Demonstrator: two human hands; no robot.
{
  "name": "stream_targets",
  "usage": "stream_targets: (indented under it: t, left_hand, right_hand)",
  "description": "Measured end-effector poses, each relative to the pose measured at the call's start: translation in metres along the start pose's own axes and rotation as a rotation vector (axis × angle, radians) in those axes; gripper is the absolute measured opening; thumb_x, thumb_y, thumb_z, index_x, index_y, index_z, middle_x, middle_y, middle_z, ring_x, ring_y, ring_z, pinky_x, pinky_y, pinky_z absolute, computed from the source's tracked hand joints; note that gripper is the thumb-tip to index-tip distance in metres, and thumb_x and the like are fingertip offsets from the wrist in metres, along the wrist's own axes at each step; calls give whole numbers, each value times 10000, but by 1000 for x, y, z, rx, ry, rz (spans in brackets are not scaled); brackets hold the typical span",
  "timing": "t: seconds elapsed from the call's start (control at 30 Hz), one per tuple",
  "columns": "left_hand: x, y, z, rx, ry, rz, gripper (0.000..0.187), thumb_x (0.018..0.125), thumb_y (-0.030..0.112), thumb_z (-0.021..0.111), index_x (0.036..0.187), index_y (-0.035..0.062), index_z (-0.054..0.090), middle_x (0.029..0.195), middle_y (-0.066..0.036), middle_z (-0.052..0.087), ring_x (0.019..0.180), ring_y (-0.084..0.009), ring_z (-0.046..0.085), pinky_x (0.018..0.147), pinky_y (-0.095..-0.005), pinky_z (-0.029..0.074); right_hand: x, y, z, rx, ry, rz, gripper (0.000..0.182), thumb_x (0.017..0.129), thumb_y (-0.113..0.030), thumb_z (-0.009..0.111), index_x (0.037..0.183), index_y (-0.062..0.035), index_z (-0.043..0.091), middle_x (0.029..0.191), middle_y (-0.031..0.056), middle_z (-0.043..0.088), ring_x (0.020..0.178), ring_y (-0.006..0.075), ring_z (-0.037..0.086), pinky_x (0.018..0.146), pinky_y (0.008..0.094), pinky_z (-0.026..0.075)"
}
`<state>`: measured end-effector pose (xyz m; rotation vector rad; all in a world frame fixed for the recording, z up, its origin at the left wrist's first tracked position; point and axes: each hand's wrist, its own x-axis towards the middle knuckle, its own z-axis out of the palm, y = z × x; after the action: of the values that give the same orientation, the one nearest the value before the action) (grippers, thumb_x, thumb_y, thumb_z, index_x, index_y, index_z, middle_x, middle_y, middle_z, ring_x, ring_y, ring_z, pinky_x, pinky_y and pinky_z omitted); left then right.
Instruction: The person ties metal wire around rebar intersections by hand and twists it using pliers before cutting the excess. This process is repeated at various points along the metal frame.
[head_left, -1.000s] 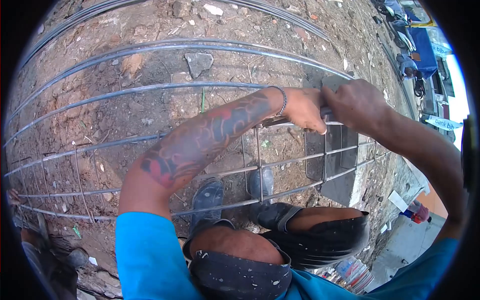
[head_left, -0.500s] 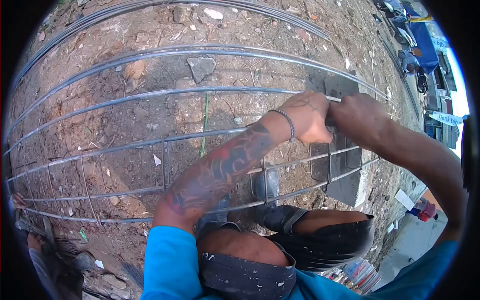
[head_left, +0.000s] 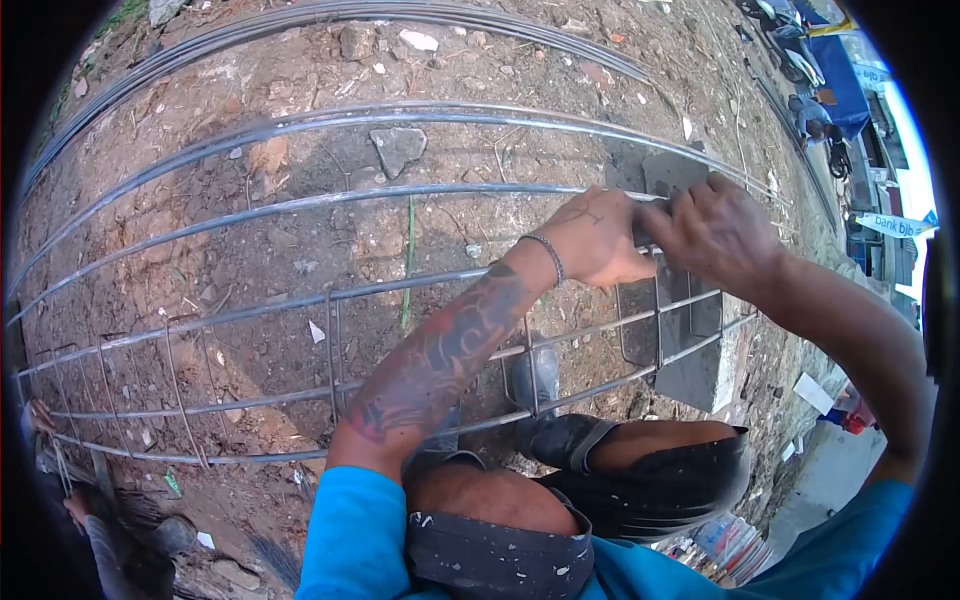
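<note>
I'm outside at a building site, with bare dirt [head_left: 270, 240] all around, long metal bars [head_left: 400, 112] at twelve o'clock and a wire cage [head_left: 590, 335] by my boots [head_left: 535, 375].

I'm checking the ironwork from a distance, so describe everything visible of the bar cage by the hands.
The cage has long, slim bars running left to right, crossed by thinner, squared rings. It looks like bare metal, grey with browner rings. The lens makes the bars look bowed. Its right end lies by a grey block. The left hand and right hand meet near that end, hiding their grip. Another person's hand is at its left end.
</note>
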<state>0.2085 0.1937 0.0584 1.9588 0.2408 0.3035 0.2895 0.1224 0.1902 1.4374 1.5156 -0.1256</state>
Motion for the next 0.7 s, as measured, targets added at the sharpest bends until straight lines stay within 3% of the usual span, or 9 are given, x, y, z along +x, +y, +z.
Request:
stream_targets:
  t: [0.07,0.1,0.13,0.23,0.33,0.5,0.57,0.63,0.7]
  left_hand:
    - [19,-25,14,267,-95,450,289,744,299,680,809,27,605,769,-104,663,727,-307,644,674,-411,498]
    - [6,1,16,114,190,8,293,750,309,692,809,39,595,773,-110,649,732,-312,641,655,-414,495]
    - [-3,6,26,119,187,3,293,750,309,692,809,39,595,773,-110,649,732,-312,641,655,-414,495]
    - [-11,12,45,122,572,52,293,733,284,716,860,47,600,721,-132,629,693,-344,633,619,-418,500]
    - [-13,27,29,54,495,22,342,699,281,739,865,9,613,755,-161,653,697,-361,644,650,-435,513]
    - [21,9,-37,129,-388,-34,556,685,385,766,1049,-17,646,979,-221,656,962,-336,648,856,-395,508]
    - [5,1,-45,-2,-60,304,588,734,394,741,1147,-1,602,1111,-221,618,1055,-345,610,913,-418,481]
    - [-24,5,-80,188,158,269,634,777,415,711,1237,9,554,1229,-212,563,1149,-358,552,966,-429,449]
    - [-56,3,-97,328,-95,-33,646,767,411,726,1239,7,551,1249,-216,552,1183,-381,521,1009,-428,421]
  right_hand:
    - [2,9,11,-152,448,-80,292,803,-152,665,1056,-37,575,836,107,660,850,222,666,773,382,519]
    - [8,16,9,-195,532,-117,306,813,-164,670,1081,-44,584,906,133,664,868,223,664,771,383,522]
    - [10,16,3,-190,537,-118,306,813,-164,670,1081,-44,584,906,133,664,868,223,664,771,383,522]
    - [11,16,-10,153,-18,-75,221,828,-98,627,1028,-17,578,828,118,673,853,236,676,763,372,523]
    - [14,10,9,-40,67,30,138,854,-96,573,975,-31,565,805,118,676,843,231,681,772,367,519]
    - [2,18,30,-41,451,35,84,861,-68,537,942,-59,522,793,98,665,722,226,676,727,400,514]
    - [-13,18,43,84,369,180,106,848,-77,561,942,-65,514,789,93,657,725,234,670,694,400,512]
    - [-42,14,73,449,302,394,260,775,-116,661,966,-63,492,783,111,624,718,282,640,611,410,500]
    - [-87,-7,117,866,410,503,331,727,-130,686,959,-45,465,783,140,598,692,331,617,630,413,502]
